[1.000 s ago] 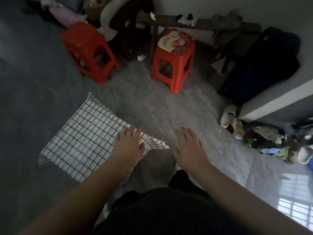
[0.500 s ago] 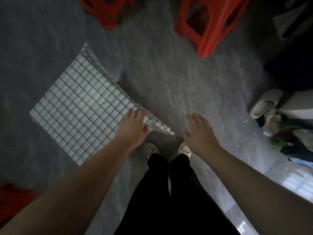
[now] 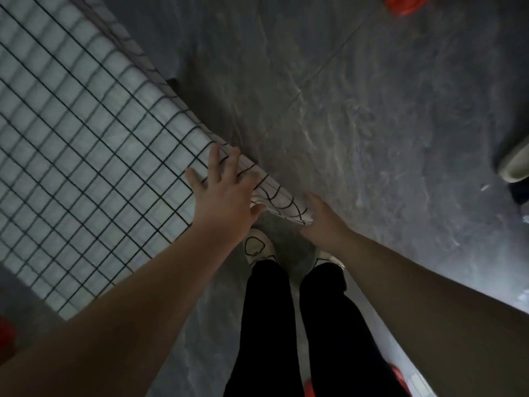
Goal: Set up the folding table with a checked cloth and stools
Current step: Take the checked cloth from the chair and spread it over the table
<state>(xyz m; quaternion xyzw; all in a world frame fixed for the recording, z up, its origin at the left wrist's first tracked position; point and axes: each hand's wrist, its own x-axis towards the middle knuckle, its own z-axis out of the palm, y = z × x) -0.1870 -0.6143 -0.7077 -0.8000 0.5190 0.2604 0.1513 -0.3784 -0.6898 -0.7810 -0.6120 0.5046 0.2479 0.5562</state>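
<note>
A white cloth with a black check [image 3: 86,156] lies over the table and fills the left of the view. One corner of it hangs off the near edge. My left hand [image 3: 223,193] rests flat on the cloth beside that corner, fingers spread. My right hand [image 3: 323,222] is at the tip of the hanging corner, fingers curled onto it. Part of a red stool [image 3: 406,4] shows at the top right edge. Another red piece [image 3: 5,339] shows at the bottom left.
I stand on a grey marbled floor [image 3: 357,124], my white shoes [image 3: 257,247] and black trousers right below the cloth corner. A pale slipper [image 3: 515,164] lies at the right edge. Something red [image 3: 398,376] sits low behind my right leg.
The view has dropped and closed in on the table. My right hand moved left from open air onto the hanging cloth corner. My left hand stayed on the cloth and spread its fingers.
</note>
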